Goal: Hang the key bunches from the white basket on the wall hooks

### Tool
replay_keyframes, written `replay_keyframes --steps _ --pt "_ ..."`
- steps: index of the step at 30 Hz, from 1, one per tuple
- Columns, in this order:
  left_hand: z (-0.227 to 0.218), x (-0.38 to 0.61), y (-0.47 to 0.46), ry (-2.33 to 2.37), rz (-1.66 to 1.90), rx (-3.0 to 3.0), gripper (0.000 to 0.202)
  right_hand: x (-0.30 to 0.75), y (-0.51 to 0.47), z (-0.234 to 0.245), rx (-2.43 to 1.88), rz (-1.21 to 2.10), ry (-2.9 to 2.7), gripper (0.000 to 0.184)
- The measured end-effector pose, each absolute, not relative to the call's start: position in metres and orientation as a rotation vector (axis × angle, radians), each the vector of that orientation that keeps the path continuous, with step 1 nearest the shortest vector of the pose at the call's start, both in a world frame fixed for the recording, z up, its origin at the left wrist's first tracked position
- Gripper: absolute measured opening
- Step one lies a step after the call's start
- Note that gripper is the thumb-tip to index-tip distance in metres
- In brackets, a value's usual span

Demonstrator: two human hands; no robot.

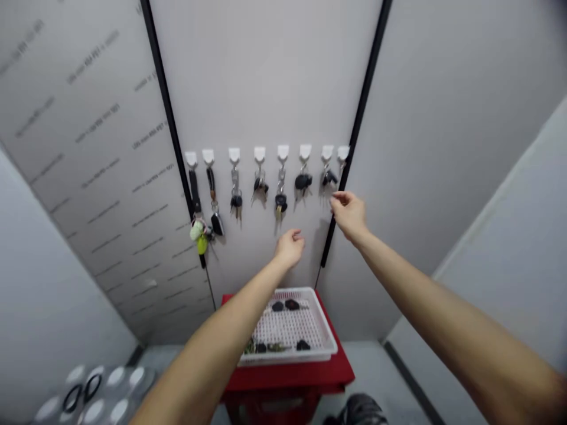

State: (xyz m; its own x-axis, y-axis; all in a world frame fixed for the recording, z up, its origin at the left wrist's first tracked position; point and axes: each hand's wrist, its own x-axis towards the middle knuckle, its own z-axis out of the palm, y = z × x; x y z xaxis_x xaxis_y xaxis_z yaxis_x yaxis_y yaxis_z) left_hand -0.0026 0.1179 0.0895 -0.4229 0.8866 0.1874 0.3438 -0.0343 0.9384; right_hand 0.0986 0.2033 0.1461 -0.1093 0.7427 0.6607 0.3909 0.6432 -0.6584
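My right hand (349, 213) is raised at the right end of a row of hooks, its fingertips pinched together. Whatever lies in the pinch is too small to make out. Just above it hang a key ring with a dark fob (328, 177) and the rightmost white hook (343, 153), with a small metal piece below it. My left hand (290, 248) is in front of the wall, lower and left of the right hand, fingers loosely curled and apart, holding nothing visible. Nearest to it hangs a key bunch with a black fob (280, 202).
More keys hang leftward, including a black strap (195, 192) with a yellow-green charm (202, 244). Below, a white plastic basket (332, 345) with several dark fobs and keys stands on a red stool (341, 378). White-capped bottles (95, 407) stand at lower left. Walls rise on both sides.
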Motion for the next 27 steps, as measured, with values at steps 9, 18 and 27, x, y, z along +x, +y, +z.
replay_keyframes --steps 9,18,27 --pt "-0.038 -0.038 0.027 2.035 1.127 1.225 0.025 0.089 0.115 -0.016 -0.91 0.243 -2.814 0.021" --pt "-0.064 -0.046 0.017 2.096 0.984 1.305 0.025 0.078 0.109 -0.031 -0.888 0.154 -2.875 0.018" --pt "-0.047 -0.028 0.024 1.808 1.286 1.397 0.035 0.088 0.106 -0.008 -0.818 0.991 -2.383 0.012"
